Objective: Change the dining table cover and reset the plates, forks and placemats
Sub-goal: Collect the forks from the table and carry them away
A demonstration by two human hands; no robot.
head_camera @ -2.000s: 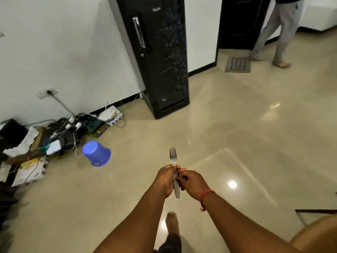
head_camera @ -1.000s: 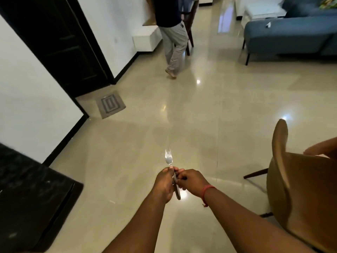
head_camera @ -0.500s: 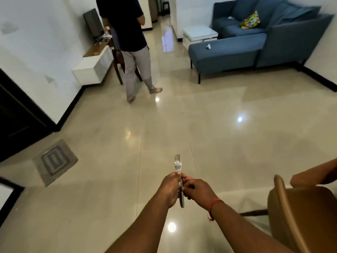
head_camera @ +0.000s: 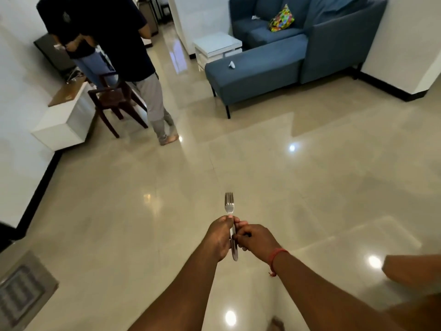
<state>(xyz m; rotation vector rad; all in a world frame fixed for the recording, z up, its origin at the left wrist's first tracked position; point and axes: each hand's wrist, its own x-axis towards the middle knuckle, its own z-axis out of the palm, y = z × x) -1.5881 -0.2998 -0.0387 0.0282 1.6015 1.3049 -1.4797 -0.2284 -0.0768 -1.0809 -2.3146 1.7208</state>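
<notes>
Glossy floor (head_camera: 262, 177) short of sofa (head_camera: 274, 60): both hands' fingers (head_camera: 238, 231) curl round upright fork (head_camera: 229, 206), apparently in transit; placing needs the unseen surface.

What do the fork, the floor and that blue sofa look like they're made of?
Fork: looks like polished steel, silvery with bright glints. Floor: glossy beige tile or polished stone, mirroring the ceiling lights, with thin joint lines. Sofa: matte blue woven fabric, no shine, on dark thin legs, perhaps metal.
</notes>
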